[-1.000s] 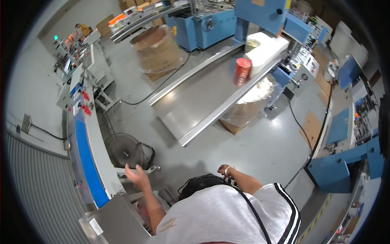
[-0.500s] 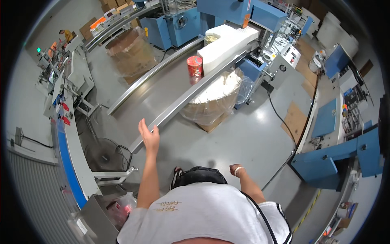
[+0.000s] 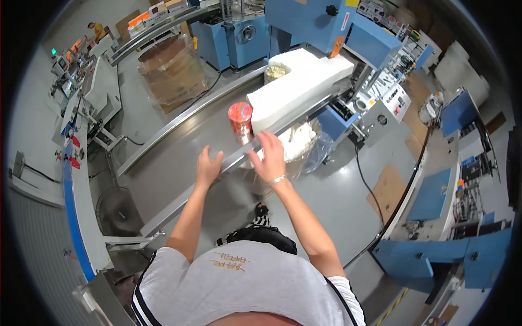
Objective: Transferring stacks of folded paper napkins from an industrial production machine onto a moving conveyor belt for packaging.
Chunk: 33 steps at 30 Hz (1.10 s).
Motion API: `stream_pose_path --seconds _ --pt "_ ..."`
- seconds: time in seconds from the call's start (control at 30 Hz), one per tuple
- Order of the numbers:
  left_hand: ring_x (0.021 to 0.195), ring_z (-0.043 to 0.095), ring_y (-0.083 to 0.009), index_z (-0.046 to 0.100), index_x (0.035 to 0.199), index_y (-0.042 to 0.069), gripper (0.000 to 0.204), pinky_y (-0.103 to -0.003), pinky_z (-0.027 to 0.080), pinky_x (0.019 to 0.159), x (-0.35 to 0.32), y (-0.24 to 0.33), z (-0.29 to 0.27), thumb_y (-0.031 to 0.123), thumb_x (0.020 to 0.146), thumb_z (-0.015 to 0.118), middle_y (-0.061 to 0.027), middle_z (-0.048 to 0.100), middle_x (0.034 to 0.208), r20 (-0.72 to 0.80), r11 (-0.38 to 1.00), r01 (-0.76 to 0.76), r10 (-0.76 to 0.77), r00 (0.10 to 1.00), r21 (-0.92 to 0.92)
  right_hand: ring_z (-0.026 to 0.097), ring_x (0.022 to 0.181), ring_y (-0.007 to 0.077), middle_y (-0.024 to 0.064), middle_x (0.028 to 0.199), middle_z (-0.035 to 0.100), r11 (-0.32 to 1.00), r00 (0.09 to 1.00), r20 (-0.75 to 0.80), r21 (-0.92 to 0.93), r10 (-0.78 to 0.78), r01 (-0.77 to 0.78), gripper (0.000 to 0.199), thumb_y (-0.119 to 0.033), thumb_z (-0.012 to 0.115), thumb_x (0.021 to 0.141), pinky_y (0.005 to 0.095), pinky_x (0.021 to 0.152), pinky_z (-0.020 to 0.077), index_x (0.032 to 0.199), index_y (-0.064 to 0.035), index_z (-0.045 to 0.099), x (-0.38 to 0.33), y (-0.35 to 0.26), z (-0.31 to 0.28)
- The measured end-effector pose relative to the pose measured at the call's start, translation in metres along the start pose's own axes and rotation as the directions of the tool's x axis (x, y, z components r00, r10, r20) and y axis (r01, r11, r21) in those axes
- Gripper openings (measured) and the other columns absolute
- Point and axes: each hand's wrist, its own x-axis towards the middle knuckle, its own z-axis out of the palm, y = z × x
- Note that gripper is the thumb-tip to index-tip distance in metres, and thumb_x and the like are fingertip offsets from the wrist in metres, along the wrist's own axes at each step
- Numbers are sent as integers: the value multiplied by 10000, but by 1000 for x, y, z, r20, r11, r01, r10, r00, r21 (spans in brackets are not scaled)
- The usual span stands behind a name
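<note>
My left hand (image 3: 208, 165) is over the near rail of a long grey metal chute (image 3: 168, 163), its fingers spread and holding nothing. A little to the right my right hand (image 3: 270, 157) reaches across the same rail, fingers stretched out and apart; I cannot tell whether it touches the rail. Just beyond both hands a red printed cylindrical can (image 3: 240, 115) stands upright in the chute. Against its right side lies a long white block (image 3: 299, 87), perhaps a stack of sheets, running up toward the blue machine. A pale bundle (image 3: 275, 73) sits behind the block.
Below the chute is a plastic-lined container of white scraps (image 3: 296, 144). The blue machine (image 3: 304, 24) rises at the far end. A big cardboard box (image 3: 171, 73) stands beyond the chute, a round fan (image 3: 118, 211) at left. A black cable (image 3: 370, 187) crosses the floor at right.
I have moved closer to the can and the white block. My right hand has come up from my side to the rail, and my left hand has reached farther along it.
</note>
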Motion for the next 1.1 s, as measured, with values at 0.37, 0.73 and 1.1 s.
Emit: stream_pose_path --seconds 0.37,0.73,1.1 --pt "1238 331 -442 295 1405 161 828 -531 315 989 74 90 59 134 690 713 -244 239 1412 -66 885 -420 440 895 203 426 1193 271 85 1230 511 859 886 314 -278 -341 429 311 -168 610 761 426 971 349 1056 -73 595 95 89 48" --pt "1007 544 -293 243 1394 18 803 -417 422 870 81 118 37 69 714 665 -169 490 1203 267 997 -13 34 963 -81 406 1235 258 95 1302 469 881 807 429 -50 -406 470 382 -101 505 767 388 1012 327 1147 -86 533 106 115 23" --pt "1186 440 -218 280 1382 4 702 -337 344 994 55 176 97 138 800 649 -136 443 1304 119 895 249 -221 968 -370 581 564 189 96 727 602 933 959 246 292 140 -211 126 -96 638 821 276 523 460 934 -52 604 168 235 -78"
